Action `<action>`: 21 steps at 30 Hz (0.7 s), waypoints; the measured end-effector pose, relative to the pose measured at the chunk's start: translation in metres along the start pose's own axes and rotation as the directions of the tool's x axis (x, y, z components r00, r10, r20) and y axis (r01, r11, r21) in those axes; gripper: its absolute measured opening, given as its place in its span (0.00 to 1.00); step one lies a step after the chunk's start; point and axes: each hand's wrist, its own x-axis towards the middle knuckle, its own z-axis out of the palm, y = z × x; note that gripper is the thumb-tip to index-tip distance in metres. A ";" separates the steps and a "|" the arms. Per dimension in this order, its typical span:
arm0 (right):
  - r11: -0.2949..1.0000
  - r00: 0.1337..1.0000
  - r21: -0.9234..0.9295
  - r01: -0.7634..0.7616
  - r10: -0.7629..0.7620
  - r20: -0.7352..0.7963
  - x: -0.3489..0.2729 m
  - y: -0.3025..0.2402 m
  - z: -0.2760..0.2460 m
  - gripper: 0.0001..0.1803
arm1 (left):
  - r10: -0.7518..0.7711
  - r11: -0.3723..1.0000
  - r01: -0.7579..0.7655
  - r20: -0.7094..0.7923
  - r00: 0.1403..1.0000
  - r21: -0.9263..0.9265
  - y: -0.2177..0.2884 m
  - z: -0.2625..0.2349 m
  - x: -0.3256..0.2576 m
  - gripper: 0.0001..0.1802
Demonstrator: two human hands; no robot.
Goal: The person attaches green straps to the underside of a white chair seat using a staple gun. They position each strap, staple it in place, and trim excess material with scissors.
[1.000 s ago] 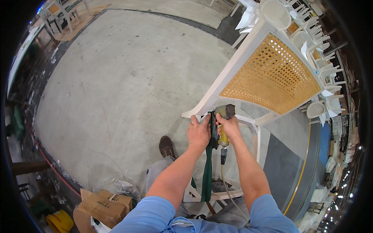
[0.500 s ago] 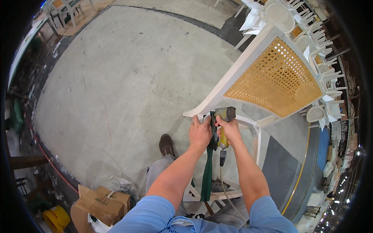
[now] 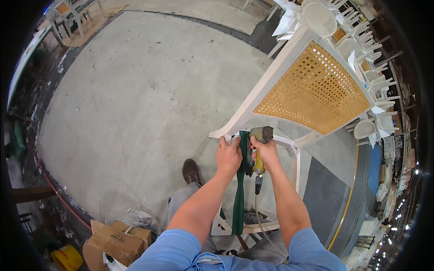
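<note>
A pale wooden chair frame [image 3: 296, 170] with a woven cane backrest [image 3: 314, 92] stands tilted in front of me. My right hand [image 3: 267, 153] is wrapped round the handle of a yellow and dark pneumatic stapler [image 3: 262, 134], whose nose is beside a green webbing strap [image 3: 239, 198]. That strap runs from the rail near the foot of the backrest down toward my lap. My left hand [image 3: 228, 156] is closed at the strap's upper end, fingertips against the strap and the rail. An air hose [image 3: 258, 210] hangs from the stapler's handle. The stapler's tip is hidden by the strap.
Many white chairs [image 3: 357, 49] crowd the right side. An open cardboard box [image 3: 118, 244] and a yellow bucket [image 3: 67, 258] sit at lower left. A red hose [image 3: 61, 198] runs along the left floor edge. My shoe [image 3: 191, 171] is left of the chair.
The strap's upper end now lies flatter and wider over the rail, beside my left fingers. My grip on the stapler is unchanged. The whole view has shifted slightly.
</note>
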 end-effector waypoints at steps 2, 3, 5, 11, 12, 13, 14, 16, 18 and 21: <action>0.999 1.000 0.042 0.015 -0.016 0.009 0.000 0.001 -0.009 0.15 | 0.000 1.000 0.000 0.027 1.000 -0.004 0.005 0.002 -0.003 0.22; 0.998 1.000 0.065 0.022 -0.022 0.004 -0.003 0.003 -0.017 0.16 | -0.002 1.000 0.003 0.044 0.999 -0.010 0.007 0.003 -0.005 0.22; 0.991 1.000 0.129 0.024 -0.022 -0.018 -0.019 -0.002 -0.025 0.16 | -0.014 1.000 0.014 0.033 0.999 -0.004 0.004 0.003 0.000 0.22; 0.959 0.991 0.282 -0.034 0.069 -0.118 -0.170 0.007 -0.147 0.16 | 0.080 0.996 -0.079 -0.009 0.997 0.041 -0.003 0.019 0.001 0.23; 0.950 0.979 0.312 0.017 0.047 -0.198 -0.207 0.009 -0.168 0.17 | 0.084 0.985 -0.077 -0.037 0.996 0.153 -0.008 0.025 0.006 0.24; 0.964 0.963 0.266 0.015 0.057 -0.264 -0.246 0.012 -0.191 0.17 | 0.164 0.958 -0.144 -0.060 0.985 0.246 -0.014 0.028 0.011 0.24; 0.975 0.943 0.224 0.016 0.060 -0.328 -0.281 0.013 -0.212 0.17 | 0.074 0.994 -0.071 -0.038 0.997 0.078 -0.030 0.024 0.027 0.23; 0.984 0.842 0.171 -0.055 0.138 -0.522 -0.370 0.040 -0.260 0.18 | 0.429 0.895 -0.397 -0.148 0.891 0.204 -0.019 0.028 0.019 0.17; 0.975 0.712 0.195 -0.105 0.211 -0.670 -0.449 0.070 -0.294 0.19 | 0.494 0.865 -0.444 -0.241 0.835 0.233 -0.007 0.018 0.022 0.16; 0.918 0.487 0.382 -0.111 0.385 -0.784 -0.536 0.139 -0.308 0.19 | 0.468 0.881 -0.454 -0.109 0.877 0.133 0.014 0.012 -0.016 0.22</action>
